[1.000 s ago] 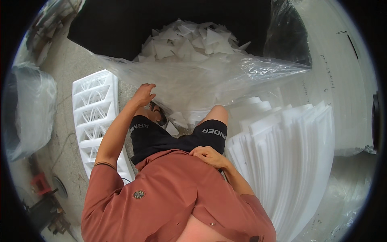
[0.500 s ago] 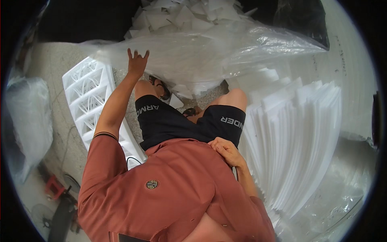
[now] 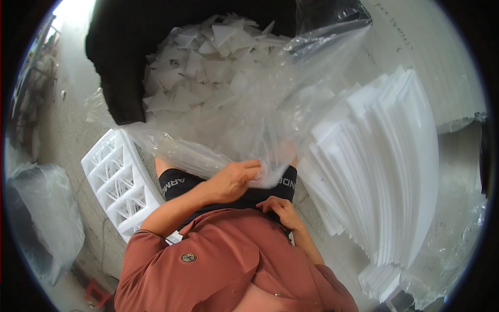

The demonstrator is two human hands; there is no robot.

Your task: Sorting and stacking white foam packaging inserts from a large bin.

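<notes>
My left hand [image 3: 236, 180] is closed on the loose edge of a clear plastic bag [image 3: 208, 158], in front of my lap. The bag stretches away over my knees to a heap of white triangular foam pieces [image 3: 195, 70] lying in it. Against my waist, by the shirt hem and the black shorts [image 3: 267, 196], rests my right hand [image 3: 280, 209] with its fingers curled. Whatever it may grip is hidden. To my left, a white foam tray [image 3: 122, 182] with triangular cutouts holds thin white strips.
A long row of stacked white foam sheets [image 3: 379, 166] stands at my right. Black sheeting [image 3: 117, 62] surrounds the far heap. Another clear plastic bag [image 3: 52, 213] lies at far left, above a red object [image 3: 96, 292]. Large pale sheets [image 3: 416, 47] rise at the far right.
My left hand has come back from over the far bag to my lap, drawing the plastic edge with it. More of the foam heap shows. The right hand stays at the waist.
</notes>
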